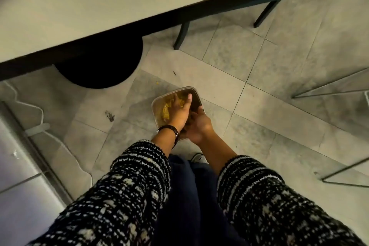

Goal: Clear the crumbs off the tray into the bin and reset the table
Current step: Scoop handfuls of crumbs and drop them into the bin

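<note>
Tray (194, 91): small clear container with rounded corners, held low over the tiled floor (259, 70), in front of the person's legs, well clear of the desk (99, 6). Yellow crumbs (166, 113) sit inside it, mostly along its left side.

Left hand (179, 111): spread open, fingers extended, reaching down into the tray. Fingertips and palm are on or just over the crumbs; can't tell whether any are gripped. Thumb points toward the tray's far right rim. Dark-strapped watch (173, 130) on that wrist.

Right hand (199, 125): curled around the tray's near right edge, supporting it. Thumb tip shows above the rim; the other fingers are hidden under the tray.

Both sleeves (137, 181) are black-and-white knit, pushed up off the wrists.

No readable labels, brands or writing on the tray or the watch.

Around it: one yellow crumb (157, 82) on the floor just beyond the tray, a dark smudge (109, 116) on the tile to the left. Round black object (103, 62) tucked under the desk edge; identity unclear. Dark chair legs (180, 35) beyond the tray. White cable (36, 114) trails along the floor at left. Shoe tip (197, 158) visible between the forearms.
</note>
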Action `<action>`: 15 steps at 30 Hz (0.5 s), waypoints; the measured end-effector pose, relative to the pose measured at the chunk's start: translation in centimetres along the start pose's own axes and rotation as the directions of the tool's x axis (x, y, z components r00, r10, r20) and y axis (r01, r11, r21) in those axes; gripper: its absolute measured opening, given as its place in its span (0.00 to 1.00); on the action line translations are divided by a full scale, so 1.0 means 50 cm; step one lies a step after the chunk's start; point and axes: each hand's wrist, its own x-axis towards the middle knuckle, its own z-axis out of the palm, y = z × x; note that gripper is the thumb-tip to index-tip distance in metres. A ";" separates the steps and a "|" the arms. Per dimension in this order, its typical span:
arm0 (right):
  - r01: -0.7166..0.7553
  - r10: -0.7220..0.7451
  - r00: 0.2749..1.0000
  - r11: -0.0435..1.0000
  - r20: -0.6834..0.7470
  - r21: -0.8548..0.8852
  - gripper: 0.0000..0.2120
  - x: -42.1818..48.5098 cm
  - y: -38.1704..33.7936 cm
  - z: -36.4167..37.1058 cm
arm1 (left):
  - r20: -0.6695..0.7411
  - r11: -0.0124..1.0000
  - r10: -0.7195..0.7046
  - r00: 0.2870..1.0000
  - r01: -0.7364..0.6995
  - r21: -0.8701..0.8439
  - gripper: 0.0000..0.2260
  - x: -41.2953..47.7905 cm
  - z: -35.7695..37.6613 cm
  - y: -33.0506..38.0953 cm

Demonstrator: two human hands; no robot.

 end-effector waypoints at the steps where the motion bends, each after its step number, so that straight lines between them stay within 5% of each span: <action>1: 0.037 -0.037 0.999 0.999 -0.019 -0.011 0.27 0.002 -0.002 0.013 | 0.027 1.000 0.007 1.000 -0.007 0.014 0.35 -0.006 0.004 0.006; 5: 0.136 -0.131 0.989 0.988 -0.071 0.077 0.29 0.015 -0.035 0.042 | 0.104 0.994 0.062 0.993 -0.071 0.079 0.19 0.007 0.006 -0.020; 7: 0.203 -0.197 0.978 0.976 -0.068 0.084 0.26 0.014 -0.059 0.045 | 0.166 0.915 -0.163 0.973 0.212 -0.344 0.19 0.066 0.003 -0.067; 11: 0.292 -0.313 0.945 0.938 -0.092 -0.189 0.22 0.023 -0.044 0.045 | 0.038 0.881 -0.250 0.967 0.244 -0.405 0.30 0.054 -0.018 -0.051; 14: 0.235 -0.249 0.967 0.805 0.051 -0.544 0.28 0.038 0.025 0.016 | 0.163 0.646 -0.238 0.957 0.281 -0.709 0.26 -0.004 -0.015 0.039; 15: 0.191 -0.209 0.977 0.786 0.038 -0.588 0.29 0.053 0.045 -0.008 | 0.163 0.641 -0.209 0.964 0.261 -0.722 0.24 -0.022 -0.015 0.068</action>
